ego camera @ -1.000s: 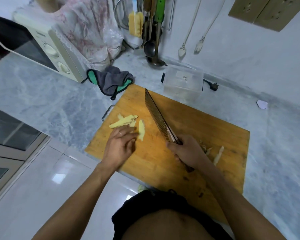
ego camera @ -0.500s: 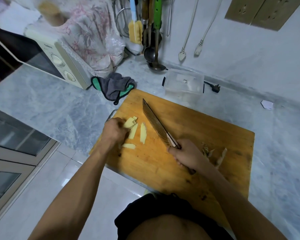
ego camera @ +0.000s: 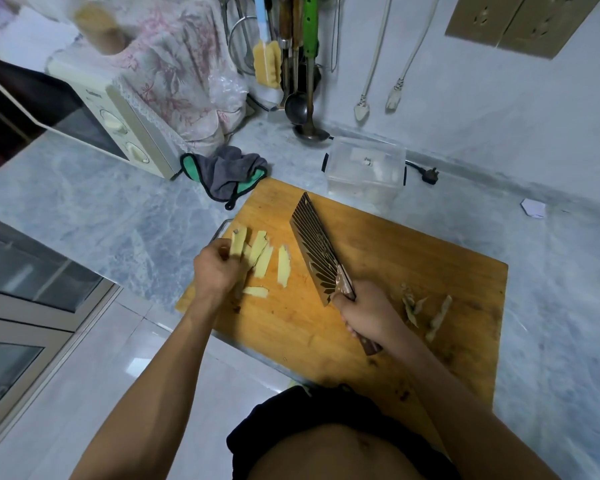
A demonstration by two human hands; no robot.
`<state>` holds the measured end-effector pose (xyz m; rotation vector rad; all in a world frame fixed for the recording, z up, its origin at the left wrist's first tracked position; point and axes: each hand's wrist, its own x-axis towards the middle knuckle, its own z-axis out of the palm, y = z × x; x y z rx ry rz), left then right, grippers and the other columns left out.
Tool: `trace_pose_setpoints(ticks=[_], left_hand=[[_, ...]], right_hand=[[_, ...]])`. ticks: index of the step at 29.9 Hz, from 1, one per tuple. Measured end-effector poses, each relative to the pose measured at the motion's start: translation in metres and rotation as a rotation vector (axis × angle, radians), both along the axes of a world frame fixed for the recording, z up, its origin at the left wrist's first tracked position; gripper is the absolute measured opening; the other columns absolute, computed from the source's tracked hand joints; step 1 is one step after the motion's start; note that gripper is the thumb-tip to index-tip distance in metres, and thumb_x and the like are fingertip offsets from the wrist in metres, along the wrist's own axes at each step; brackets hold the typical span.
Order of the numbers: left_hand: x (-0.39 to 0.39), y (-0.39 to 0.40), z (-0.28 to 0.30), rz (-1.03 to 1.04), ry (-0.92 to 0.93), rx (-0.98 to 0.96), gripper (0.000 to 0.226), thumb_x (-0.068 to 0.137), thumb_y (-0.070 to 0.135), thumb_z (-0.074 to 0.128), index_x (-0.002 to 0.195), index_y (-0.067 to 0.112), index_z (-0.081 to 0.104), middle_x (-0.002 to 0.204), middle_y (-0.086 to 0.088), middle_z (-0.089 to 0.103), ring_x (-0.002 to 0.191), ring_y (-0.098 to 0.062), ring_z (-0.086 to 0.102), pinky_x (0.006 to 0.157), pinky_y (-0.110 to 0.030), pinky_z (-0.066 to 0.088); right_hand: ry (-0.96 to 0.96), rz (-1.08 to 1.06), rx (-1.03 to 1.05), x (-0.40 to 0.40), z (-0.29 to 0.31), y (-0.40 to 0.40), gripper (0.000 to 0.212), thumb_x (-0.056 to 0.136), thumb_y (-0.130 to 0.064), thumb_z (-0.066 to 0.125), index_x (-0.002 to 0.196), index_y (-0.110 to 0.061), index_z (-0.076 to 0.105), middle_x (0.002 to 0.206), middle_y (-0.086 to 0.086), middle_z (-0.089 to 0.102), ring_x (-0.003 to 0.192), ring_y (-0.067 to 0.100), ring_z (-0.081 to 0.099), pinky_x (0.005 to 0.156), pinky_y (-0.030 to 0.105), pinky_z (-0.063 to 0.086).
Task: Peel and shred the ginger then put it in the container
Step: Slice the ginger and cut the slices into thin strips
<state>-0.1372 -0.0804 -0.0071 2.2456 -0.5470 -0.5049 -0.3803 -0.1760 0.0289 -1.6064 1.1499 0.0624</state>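
Observation:
Several pale yellow ginger slices (ego camera: 262, 254) lie side by side at the left end of the wooden cutting board (ego camera: 395, 265). My left hand (ego camera: 215, 268) pinches the leftmost slice at the board's left edge. One slice (ego camera: 283, 264) lies apart to the right, and a short piece (ego camera: 256, 291) lies nearer me. My right hand (ego camera: 368, 315) grips the handle of a cleaver (ego camera: 317, 252), whose ribbed blade points away over the board, right of the slices. Brown peelings (ego camera: 425, 311) lie right of that hand. A clear plastic container (ego camera: 366, 168) stands just beyond the board.
A microwave (ego camera: 118, 129) under a floral cloth stands at the back left. A grey-green cloth (ego camera: 227, 173) lies beside the board's far corner. Utensils hang at the wall (ego camera: 293, 57), and a plug (ego camera: 430, 175) lies right of the container. The counter edge runs along the left.
My left hand moved from the middle of the board out to its left edge and gathered the ginger slices side by side. The cleaver stayed nearly still in my right hand.

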Motion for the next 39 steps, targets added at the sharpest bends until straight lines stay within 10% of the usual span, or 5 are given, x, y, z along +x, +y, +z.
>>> trace_pose_setpoints(ticks=[18, 30, 39], left_hand=[[-0.002, 0.044, -0.029, 0.333, 0.316, -0.024, 0.011, 0.082, 0.028, 0.079, 0.081, 0.019, 0.073, 0.092, 0.000, 0.073, 0.086, -0.022, 0.070, 0.086, -0.042, 0.058], [-0.027, 0.051, -0.018, 0.167, 0.236, -0.088, 0.006, 0.083, 0.021, 0.078, 0.086, 0.019, 0.074, 0.075, 0.004, 0.070, 0.059, -0.007, 0.059, 0.057, -0.017, 0.051], [-0.041, 0.042, -0.005, 0.187, 0.211, -0.138, 0.009, 0.086, 0.012, 0.071, 0.077, 0.014, 0.073, 0.072, -0.002, 0.070, 0.065, -0.013, 0.062, 0.064, -0.022, 0.052]], right_hand=[[0.162, 0.187, -0.226, 0.001, 0.006, -0.005, 0.028, 0.101, -0.037, 0.052, 0.085, -0.015, 0.054, 0.084, 0.005, 0.063, 0.072, 0.023, 0.066, 0.063, 0.038, 0.055], [0.201, 0.294, -0.197, 0.005, -0.002, 0.000, 0.033, 0.098, -0.037, 0.059, 0.075, -0.019, 0.044, 0.076, 0.000, 0.050, 0.064, 0.016, 0.051, 0.053, 0.028, 0.038], [0.029, 0.077, -0.007, 0.002, -0.008, 0.003, 0.036, 0.100, -0.042, 0.053, 0.079, -0.014, 0.047, 0.068, 0.008, 0.046, 0.058, 0.022, 0.046, 0.053, 0.031, 0.037]])
